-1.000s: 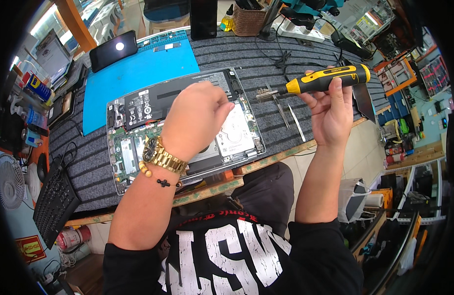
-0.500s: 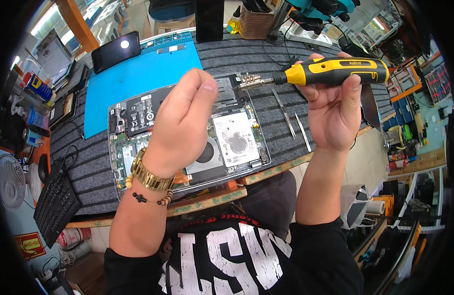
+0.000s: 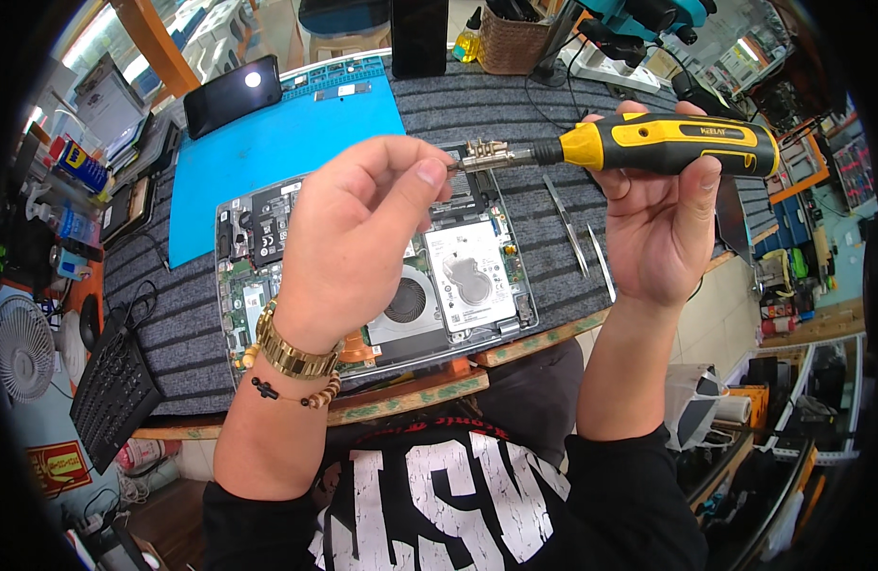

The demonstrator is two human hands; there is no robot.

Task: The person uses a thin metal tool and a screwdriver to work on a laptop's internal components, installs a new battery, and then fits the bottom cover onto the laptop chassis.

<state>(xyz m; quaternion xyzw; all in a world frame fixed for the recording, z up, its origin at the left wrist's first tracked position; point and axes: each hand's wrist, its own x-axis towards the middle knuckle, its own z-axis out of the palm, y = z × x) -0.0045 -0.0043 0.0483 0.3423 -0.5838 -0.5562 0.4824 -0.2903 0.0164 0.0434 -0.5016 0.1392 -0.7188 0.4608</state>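
Observation:
A yellow and black electric screwdriver (image 3: 677, 143) lies sideways in my right hand (image 3: 658, 233), fingers behind its body and thumb in front. Its metal shaft (image 3: 491, 157) points left and carries a small cluster of bits. The thumb and fingertips of my left hand (image 3: 358, 233) are pinched at the shaft's far end, on a thin bit mostly hidden by them. Below both hands sits an opened laptop base (image 3: 429, 347). Its hard drive (image 3: 469, 276), fan (image 3: 408, 300) and battery (image 3: 268, 224) show; my left hand covers part of the inside.
Two tweezers (image 3: 567, 228) lie right of the laptop on the grey striped mat (image 3: 496, 109). Behind it is a blue work mat (image 3: 268, 152) with a propped phone (image 3: 233, 95). A black keyboard (image 3: 116, 371) stands at the left; a microscope (image 3: 639, 24) is at the back right.
My left hand has come up and right, from beside the shaft to its end, and now pinches there. The screwdriver in my right hand has shifted slightly right.

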